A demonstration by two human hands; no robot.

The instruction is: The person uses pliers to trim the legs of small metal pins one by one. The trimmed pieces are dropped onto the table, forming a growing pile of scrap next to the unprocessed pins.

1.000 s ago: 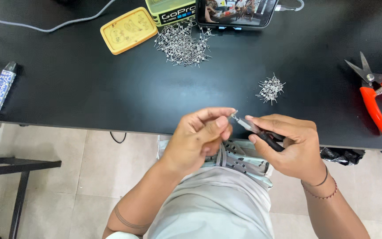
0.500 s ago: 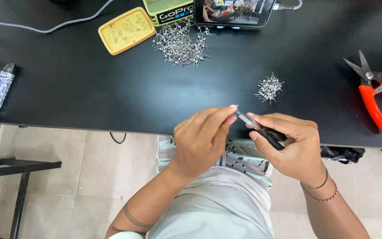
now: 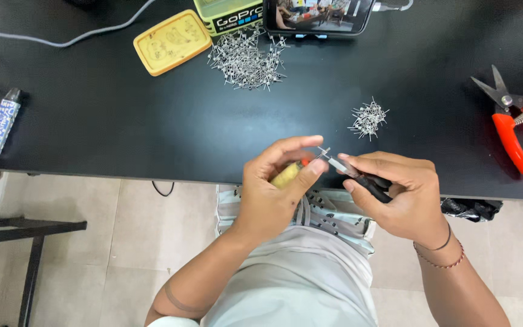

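My right hand (image 3: 394, 197) grips a small black-handled tool (image 3: 358, 175) whose metal tip points left, over the front edge of the black table (image 3: 122, 133). My left hand (image 3: 276, 188) is closed around a small yellowish object (image 3: 287, 175) with an orange bit; its thumb and forefinger pinch a tiny metal piece (image 3: 324, 151) at the tool's tip. A small pile of little metal pieces (image 3: 367, 118) lies just beyond my hands. A larger pile of the same pieces (image 3: 246, 57) lies at the back of the table.
Orange-handled snips (image 3: 509, 121) lie at the right. A yellow tin lid (image 3: 172, 41), a green box (image 3: 228, 13) and a phone (image 3: 319, 15) showing a video sit at the back. A patterned lighter-like cylinder (image 3: 0, 122) is at the left, with a grey cable (image 3: 62, 41) behind it.
My hands have shifted slightly; the left fingers have closed in on the tool's tip, and the yellowish object now shows in the left palm.
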